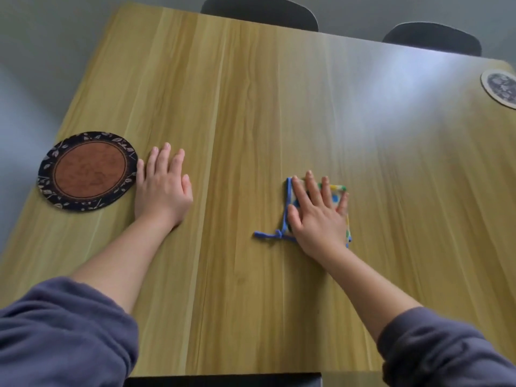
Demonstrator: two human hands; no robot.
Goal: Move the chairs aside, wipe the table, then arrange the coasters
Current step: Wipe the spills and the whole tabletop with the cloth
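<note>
**Both hands flat on the desk, cloth under the right**

Your left hand (163,188) lies palm down on the desk (251,107), fingers (162,160) straight and close together, holding nothing. Its little finger sits right at the rim of a round coaster (88,171) with a brown centre and a dark leaf-patterned border. You cannot tell from here whether finger and rim actually touch. That coaster lies flat near the desk's left edge.

Your right hand (318,216) presses flat on a small folded cloth (336,194), pale with blue, green and yellow marks. The fingers (311,188) are straight and slightly spread, and the thumb lies along the cloth's blue-edged left side. A blue cord (268,235) trails from the cloth's near left corner onto the bare wood. The cloth sits right of the desk's middle, well apart from the brown coaster.

A second coaster (501,86), round, pale-rimmed and grey-patterned, lies at the far right, partly cut off by the picture's edge.

Two dark chairs (259,12) (431,37) show their backs beyond the far edge of the desk. Both of your grey-purple sleeves (64,331) are pushed up, leaving the forearms bare.
</note>
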